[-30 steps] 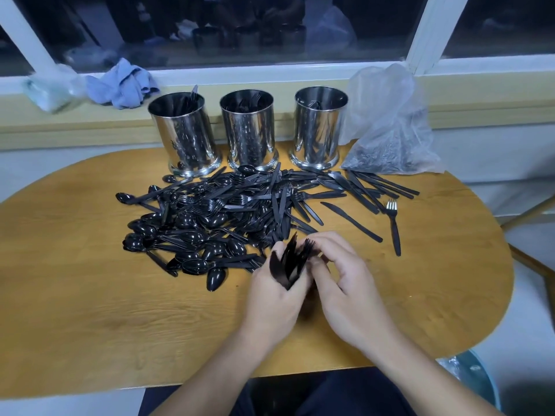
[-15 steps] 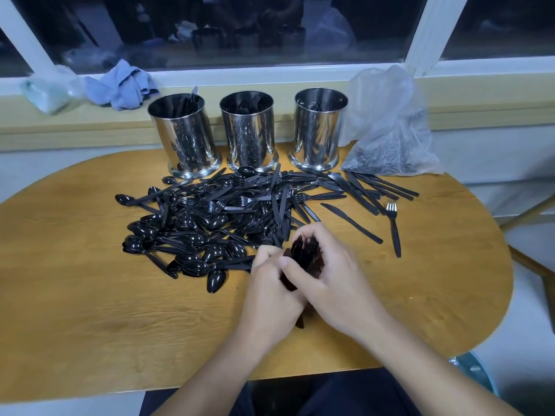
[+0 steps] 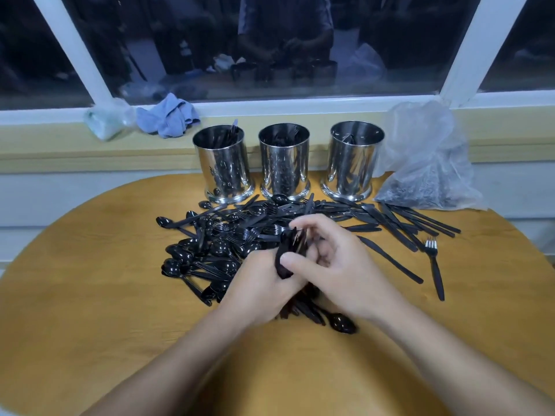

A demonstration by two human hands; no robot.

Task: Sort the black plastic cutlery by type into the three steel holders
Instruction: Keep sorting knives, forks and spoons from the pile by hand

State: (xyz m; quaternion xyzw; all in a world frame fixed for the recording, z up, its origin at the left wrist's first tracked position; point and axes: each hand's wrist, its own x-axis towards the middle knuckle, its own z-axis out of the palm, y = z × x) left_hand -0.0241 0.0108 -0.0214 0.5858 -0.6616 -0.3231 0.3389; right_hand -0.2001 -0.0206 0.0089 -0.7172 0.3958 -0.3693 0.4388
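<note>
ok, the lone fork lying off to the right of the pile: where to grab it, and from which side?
Take the fork by its handle, around mid-length, coming straight down from above with the right hand. It lies flat on the table, tines toward the holders, handle toward the person, with bare wood on both sides, so fingers can pinch across the narrow handle without disturbing the knives.

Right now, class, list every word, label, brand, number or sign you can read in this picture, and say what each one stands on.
None: no readable text shows anywhere in the head view.
The three steel holders show only reflections, no label.
The black cutlery pile and the bundle gripped by the left hand and right hand bear no legible marks.
The plastic bag and blue cloth are plain.
</note>
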